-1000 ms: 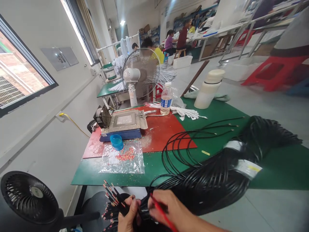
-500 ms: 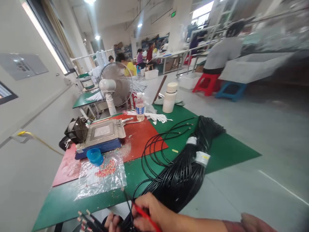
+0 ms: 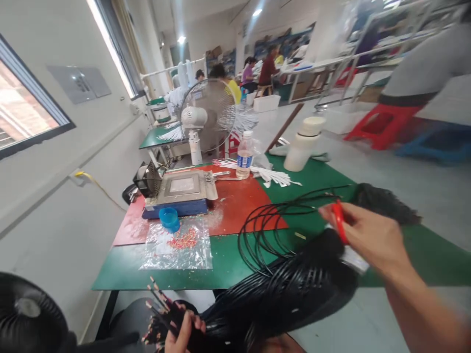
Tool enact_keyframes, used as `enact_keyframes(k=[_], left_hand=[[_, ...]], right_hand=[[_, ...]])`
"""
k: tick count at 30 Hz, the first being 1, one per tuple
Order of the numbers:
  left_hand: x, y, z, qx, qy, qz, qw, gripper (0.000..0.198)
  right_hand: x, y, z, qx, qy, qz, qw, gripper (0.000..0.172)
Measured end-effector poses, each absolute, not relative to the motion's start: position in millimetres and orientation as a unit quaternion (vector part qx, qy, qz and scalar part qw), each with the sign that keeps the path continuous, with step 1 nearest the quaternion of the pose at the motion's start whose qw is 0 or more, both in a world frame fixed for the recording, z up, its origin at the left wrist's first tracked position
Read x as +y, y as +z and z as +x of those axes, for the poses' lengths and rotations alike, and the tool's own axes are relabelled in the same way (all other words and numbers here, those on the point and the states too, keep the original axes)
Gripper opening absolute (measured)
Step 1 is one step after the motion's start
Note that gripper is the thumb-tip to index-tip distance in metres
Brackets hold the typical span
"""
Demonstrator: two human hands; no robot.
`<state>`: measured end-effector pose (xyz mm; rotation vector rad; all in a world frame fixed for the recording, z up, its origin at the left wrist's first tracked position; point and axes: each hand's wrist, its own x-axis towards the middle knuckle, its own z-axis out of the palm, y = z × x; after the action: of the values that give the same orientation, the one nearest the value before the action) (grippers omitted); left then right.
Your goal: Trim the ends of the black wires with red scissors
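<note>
While the left hand [image 3: 182, 333] grips the stripped ends of the thick black cable bundle [image 3: 279, 294] at the green table's [image 3: 228, 260] near edge, the right hand [image 3: 368, 235] pinches a red tool [image 3: 338, 223] above the bundle.

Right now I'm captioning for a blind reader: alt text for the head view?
Left hand grips a black cable bundle by its stripped ends; right hand, holding a red tool, reaches over the green table.

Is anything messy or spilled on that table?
Yes. Small red and pale bits lie scattered over a clear plastic bag beside the blue plastic cup. Several thin black cables loop loose from the big black cable bundle across the green tabletop.
</note>
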<state>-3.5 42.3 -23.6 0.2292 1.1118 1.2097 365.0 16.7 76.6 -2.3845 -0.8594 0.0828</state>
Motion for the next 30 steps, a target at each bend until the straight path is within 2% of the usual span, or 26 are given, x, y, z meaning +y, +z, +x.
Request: enact_keyframes(k=[2,3,6,9,11,14,19,30], left_hand=[[36.3,-17.2,0.0,0.509,0.528,0.144,0.665,0.039],[34.0,-14.7,1.2,0.508,0.521,0.170,0.664,0.035],[29.5,-10.4,1.9,0.498,0.494,0.238,0.672,0.026],[27.3,-8.5,-0.8,0.494,0.477,0.276,0.673,0.024],[26.6,-7.5,-3.2,0.502,0.472,0.272,0.672,0.024],[27.6,-5.4,-5.2,0.521,0.479,0.238,0.665,0.023],[35.8,2.5,1.3,0.540,0.512,0.230,0.627,0.030],[63.3,14.5,20.8,0.578,0.464,0.307,0.596,0.035]], right_hand=[[23.5,66.2,322.4,-0.449,0.143,-0.782,0.408,0.033],[27.8,61.8,298.0,-0.499,0.203,-0.730,0.421,0.033],[40.8,51.2,227.2,-0.597,0.359,-0.607,0.384,0.027],[47.0,41.9,178.1,-0.654,0.435,-0.521,0.335,0.021],[46.1,36.3,161.6,-0.685,0.437,-0.505,0.292,0.019],[40.8,30.7,156.4,-0.722,0.385,-0.529,0.225,0.028],[35.8,33.2,168.2,-0.739,0.364,-0.544,0.159,0.034],[59.0,36.3,180.4,-0.761,0.326,-0.536,0.166,0.041]])
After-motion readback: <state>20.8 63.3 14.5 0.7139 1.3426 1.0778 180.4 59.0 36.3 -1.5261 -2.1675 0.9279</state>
